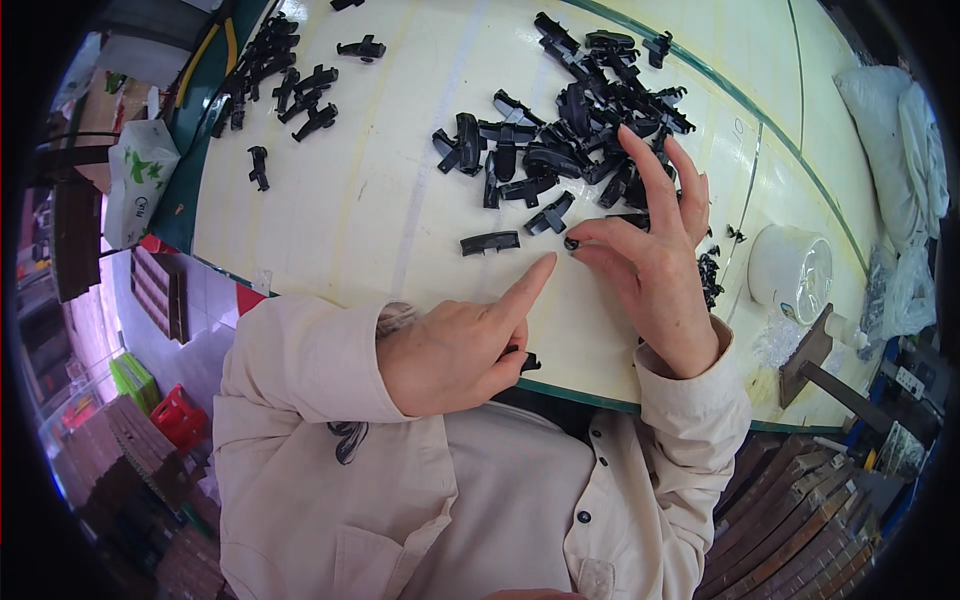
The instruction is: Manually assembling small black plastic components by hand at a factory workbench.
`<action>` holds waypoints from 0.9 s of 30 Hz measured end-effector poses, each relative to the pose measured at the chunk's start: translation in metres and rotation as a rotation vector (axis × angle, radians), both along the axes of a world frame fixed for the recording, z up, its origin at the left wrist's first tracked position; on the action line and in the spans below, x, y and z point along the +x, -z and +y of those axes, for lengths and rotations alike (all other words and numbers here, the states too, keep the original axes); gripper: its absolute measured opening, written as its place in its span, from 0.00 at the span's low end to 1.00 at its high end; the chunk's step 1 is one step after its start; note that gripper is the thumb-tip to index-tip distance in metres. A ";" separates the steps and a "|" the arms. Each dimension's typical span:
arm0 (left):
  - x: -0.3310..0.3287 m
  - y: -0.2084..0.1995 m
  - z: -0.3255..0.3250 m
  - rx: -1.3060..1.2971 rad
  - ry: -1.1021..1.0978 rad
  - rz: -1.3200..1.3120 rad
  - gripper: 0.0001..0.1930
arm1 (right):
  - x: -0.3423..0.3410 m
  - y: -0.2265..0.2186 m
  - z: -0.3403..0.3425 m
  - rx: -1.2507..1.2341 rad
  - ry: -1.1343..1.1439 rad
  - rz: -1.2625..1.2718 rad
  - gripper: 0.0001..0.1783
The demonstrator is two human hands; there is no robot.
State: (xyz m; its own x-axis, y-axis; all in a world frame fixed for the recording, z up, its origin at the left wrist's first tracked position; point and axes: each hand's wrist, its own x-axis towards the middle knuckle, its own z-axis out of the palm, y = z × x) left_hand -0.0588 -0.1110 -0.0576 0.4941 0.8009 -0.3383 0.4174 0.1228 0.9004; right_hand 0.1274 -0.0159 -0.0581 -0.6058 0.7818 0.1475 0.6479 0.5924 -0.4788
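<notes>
My left hand (460, 345) is above the table's near edge, its index finger stretched out toward the right hand. Its other fingers curl round a black plastic part (530, 362), mostly hidden, with one end poking out. Thumb and index finger of my right hand (655, 255) pinch a small black piece (571, 243); the remaining fingers are raised and spread. Just beyond the hands lie a curved black part (490, 243) and a black clip-shaped part (550, 213). A large heap of similar black plastic parts (575, 115) spreads behind them.
More black parts (270, 55) lie at the table's far left. Tiny black pieces (709, 278) are piled right of my right wrist. Farther right are a white roll (790, 270) and plastic bags (895, 150). A white-and-green bag (143, 180) hangs past the left edge.
</notes>
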 end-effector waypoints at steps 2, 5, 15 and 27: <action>-0.006 -0.011 0.002 -0.108 -0.015 -0.015 0.36 | 0.001 -0.001 -0.005 -0.009 -0.004 -0.001 0.12; -0.020 -0.018 0.004 -0.374 -0.161 -0.233 0.31 | 0.002 -0.002 -0.015 -0.029 0.007 -0.015 0.11; -0.018 0.006 -0.013 -0.322 -0.487 -0.401 0.10 | 0.008 -0.005 -0.027 -0.024 0.000 -0.045 0.14; -0.002 0.003 0.008 -0.165 -0.515 -0.355 0.11 | 0.003 -0.005 -0.048 -0.366 0.268 0.189 0.10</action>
